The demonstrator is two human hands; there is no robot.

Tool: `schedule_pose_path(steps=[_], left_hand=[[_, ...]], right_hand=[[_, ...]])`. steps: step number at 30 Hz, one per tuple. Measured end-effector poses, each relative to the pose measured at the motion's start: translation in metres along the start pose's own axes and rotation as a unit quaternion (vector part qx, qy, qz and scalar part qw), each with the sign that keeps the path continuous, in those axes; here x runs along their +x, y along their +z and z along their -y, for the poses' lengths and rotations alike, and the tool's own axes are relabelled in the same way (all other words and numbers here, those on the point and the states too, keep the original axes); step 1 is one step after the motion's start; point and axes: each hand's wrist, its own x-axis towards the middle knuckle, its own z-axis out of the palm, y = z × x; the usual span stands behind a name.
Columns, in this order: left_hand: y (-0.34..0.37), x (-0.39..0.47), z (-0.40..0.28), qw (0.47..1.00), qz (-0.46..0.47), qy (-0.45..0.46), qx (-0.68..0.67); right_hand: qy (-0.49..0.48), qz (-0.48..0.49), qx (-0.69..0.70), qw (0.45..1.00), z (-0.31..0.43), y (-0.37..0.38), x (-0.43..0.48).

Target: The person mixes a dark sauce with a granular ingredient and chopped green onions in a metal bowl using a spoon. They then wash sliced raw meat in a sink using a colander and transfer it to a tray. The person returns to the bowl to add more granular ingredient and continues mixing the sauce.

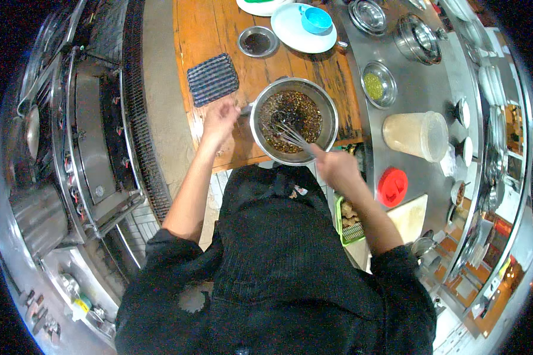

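A metal pan (254, 133) stands near the front edge of the wooden table, holding dark liquid with many small light bits. My right hand (340, 171) is closed on the handle of a wire whisk (293, 135), whose wires dip into the liquid. My left hand (222, 116) is at the pan's left, by its short handle (246, 109); it is blurred, and whether its fingers touch the handle is unclear. Just beyond that hand lies a folded checked cloth (213, 80). Behind the pan sits a small metal bowl (257, 41) of dark contents.
A white oval plate (288, 33) bears a blue cup (316, 20). On the steel counter at right are a metal bowl of green bits (379, 85), a cloudy plastic tub (408, 133) and a red lid (392, 187). A green crate (339, 222) is below; stoves (93, 133) stand left.
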Motion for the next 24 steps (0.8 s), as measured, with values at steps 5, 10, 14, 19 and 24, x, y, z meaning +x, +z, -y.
schedule_pose_path(steps=[5,10,14,19,24], left_hand=[[0.026,-0.046,0.016,0.996,0.08,-0.019,-0.021],[0.034,-0.037,0.038,0.997,0.065,0.034,0.006],[0.033,-0.017,0.039,0.997,0.056,0.045,0.033],[0.023,0.028,0.033,0.986,-0.002,0.133,0.1],[0.037,0.074,0.032,0.888,0.039,0.25,0.384]], right_hand=[[0.049,-0.043,0.021,0.998,0.016,0.006,0.006],[0.05,-0.006,-0.02,0.999,0.001,-0.017,-0.008],[0.095,-0.006,-0.017,0.995,0.041,-0.01,0.018],[0.101,0.038,-0.026,0.994,0.02,-0.031,-0.005],[0.08,0.048,-0.037,0.995,0.042,-0.009,0.017]])
